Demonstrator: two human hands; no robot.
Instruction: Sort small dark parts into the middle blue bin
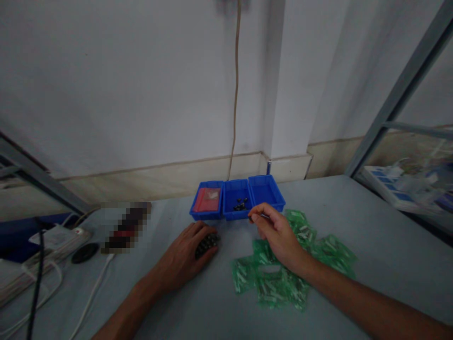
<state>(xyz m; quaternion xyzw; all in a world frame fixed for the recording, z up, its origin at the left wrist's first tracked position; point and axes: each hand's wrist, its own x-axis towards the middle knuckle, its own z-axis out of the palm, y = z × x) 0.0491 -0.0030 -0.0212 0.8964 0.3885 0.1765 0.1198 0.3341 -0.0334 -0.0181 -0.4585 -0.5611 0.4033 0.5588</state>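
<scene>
My left hand (187, 252) rests on the table with its thumb and fingers curled round a heap of small dark metal parts (206, 244). Their exact kind is too small to tell. Over the front edge of the middle blue bin (235, 189), my right hand (274, 231) has its thumb and fingertips pinched together. Whatever sits in that pinch, if anything, cannot be made out. A few small dark pieces (240, 204) lie inside this bin. Beneath and around my right hand and wrist are several green plastic bags (272, 285) holding shiny metal parts.
The left blue bin (193, 210) holds a red packet (208, 200); the right blue bin (267, 189) adjoins the middle one. At left are a blurred-out object (127, 229), a black disc (85, 253), a white cable (94, 295) and a power strip (35, 264). Metal posts (392, 94) flank the table.
</scene>
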